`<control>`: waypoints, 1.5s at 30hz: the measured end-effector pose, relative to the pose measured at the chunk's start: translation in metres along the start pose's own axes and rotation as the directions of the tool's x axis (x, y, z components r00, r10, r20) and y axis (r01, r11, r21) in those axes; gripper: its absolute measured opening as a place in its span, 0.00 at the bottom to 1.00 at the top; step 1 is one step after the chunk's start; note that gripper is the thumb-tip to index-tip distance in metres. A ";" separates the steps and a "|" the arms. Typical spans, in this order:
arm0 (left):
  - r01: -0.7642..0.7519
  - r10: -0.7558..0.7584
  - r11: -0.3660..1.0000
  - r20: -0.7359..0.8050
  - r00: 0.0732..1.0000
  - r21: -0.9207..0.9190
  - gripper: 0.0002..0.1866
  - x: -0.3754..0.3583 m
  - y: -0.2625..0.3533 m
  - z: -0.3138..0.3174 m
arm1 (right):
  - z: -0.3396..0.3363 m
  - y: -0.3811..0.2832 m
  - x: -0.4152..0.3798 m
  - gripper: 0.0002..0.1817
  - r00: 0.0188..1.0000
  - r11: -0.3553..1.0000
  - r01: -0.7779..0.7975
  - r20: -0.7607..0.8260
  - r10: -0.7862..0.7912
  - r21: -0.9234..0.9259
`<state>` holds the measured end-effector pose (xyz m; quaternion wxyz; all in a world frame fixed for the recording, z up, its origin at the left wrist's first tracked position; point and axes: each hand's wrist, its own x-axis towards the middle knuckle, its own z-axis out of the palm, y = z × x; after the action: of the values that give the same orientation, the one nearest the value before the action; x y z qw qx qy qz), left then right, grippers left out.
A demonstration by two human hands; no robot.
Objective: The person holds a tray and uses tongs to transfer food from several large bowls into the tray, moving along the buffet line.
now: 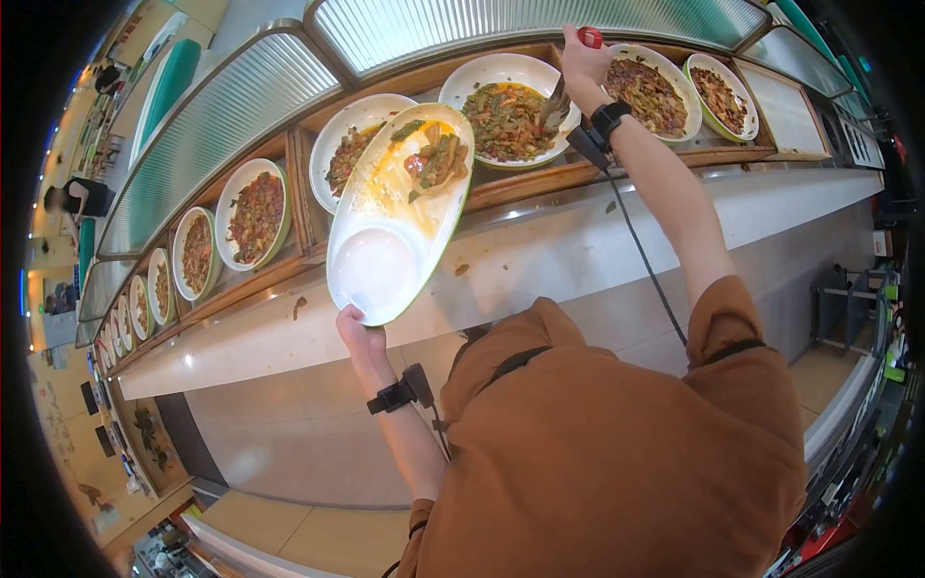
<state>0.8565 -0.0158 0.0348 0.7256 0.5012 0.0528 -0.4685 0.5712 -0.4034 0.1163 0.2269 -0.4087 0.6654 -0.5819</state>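
Oval white plate (385, 241), green-rimmed, tilted over the worktop (540, 250): saucy vegetables at its far end, near end bare. My left hand (358, 335) grips its near rim from below. My right hand (581, 60), arm outstretched, clasps a red-handled serving spoon (559, 101) dipping into the green-vegetable dish (506, 106).

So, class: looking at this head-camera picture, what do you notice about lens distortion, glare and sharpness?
Head view: strong fisheye bends the counter into an arc, with black corners. Overhead light puts glare on the white plate held by the left hand and on the ribbed glass cover. The centre is sharp; the right hand looks crisp, while the far dishes at the left edge shrink and soften.
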 end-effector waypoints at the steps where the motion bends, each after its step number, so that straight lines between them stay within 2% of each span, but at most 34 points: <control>1: -0.002 0.002 1.000 0.006 1.000 -0.003 0.39 0.002 -0.001 -0.002 | 0.002 0.001 0.002 0.22 1.000 1.000 0.004 -0.026 -0.003 0.015; 4: -0.009 0.009 1.000 0.011 1.000 -0.008 0.37 0.004 -0.002 -0.005 | 0.005 0.001 0.007 0.21 0.995 1.000 0.012 -0.099 -0.009 0.029; 7: -0.010 0.010 1.000 0.017 1.000 -0.016 0.36 0.005 -0.002 -0.007 | 0.005 0.003 0.019 0.21 0.999 0.991 0.002 -0.041 0.003 0.133; 10: -0.006 0.006 1.000 0.010 1.000 -0.012 0.38 0.006 -0.003 -0.008 | 0.015 0.001 0.033 0.18 1.000 0.959 -0.031 0.008 0.030 0.281; 13: -0.002 0.002 1.000 0.001 1.000 -0.023 0.38 0.002 -0.001 -0.005 | 0.011 -0.033 0.020 0.15 0.984 0.833 -0.159 0.155 0.089 0.530; 14: -0.001 0.001 0.999 -0.002 1.000 -0.033 0.38 0.001 -0.001 -0.003 | 0.018 -0.040 0.018 0.13 0.984 0.784 -0.160 0.157 0.081 0.599; 17: -0.019 0.020 0.999 0.031 0.999 -0.043 0.35 0.004 -0.002 -0.008 | 0.020 -0.087 -0.005 0.11 0.980 0.764 -0.176 0.186 0.075 0.621; 24: -0.025 0.027 0.999 0.030 0.999 -0.045 0.34 -0.001 -0.001 -0.002 | 0.071 -0.128 -0.064 0.10 0.901 0.684 -0.337 0.433 0.034 0.647; 27: -0.017 0.019 0.998 0.026 0.999 -0.052 0.33 -0.002 0.000 -0.002 | 0.104 -0.113 -0.091 0.10 0.875 0.722 -0.308 0.483 -0.040 0.619; 30: -0.005 0.007 0.999 0.025 1.000 -0.049 0.32 -0.001 0.000 -0.003 | 0.083 -0.114 -0.126 0.14 0.872 0.771 -0.109 0.433 -0.228 0.627; 33: -0.002 0.003 0.999 0.009 1.000 -0.049 0.32 0.000 -0.001 -0.004 | 0.105 -0.091 -0.137 0.15 0.834 0.835 -0.055 0.485 -0.263 0.547; 38: -0.001 0.001 1.000 0.019 1.000 -0.030 0.35 0.000 -0.003 -0.005 | 0.111 -0.084 -0.143 0.19 0.821 0.803 -0.065 0.489 -0.295 0.593; 43: -0.003 0.004 0.998 0.013 1.000 -0.065 0.32 0.001 -0.003 -0.004 | 0.105 -0.090 -0.141 0.18 0.811 0.800 -0.072 0.503 -0.301 0.595; 45: -0.001 0.002 0.998 0.006 1.000 -0.060 0.33 0.000 -0.002 -0.003 | 0.095 -0.096 -0.142 0.19 0.797 0.790 -0.147 0.544 -0.262 0.596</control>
<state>0.8557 -0.0137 0.0321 0.7409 0.4775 0.0642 -0.4679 0.7514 -0.3433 0.1628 0.5262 -0.4968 0.3204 -0.6112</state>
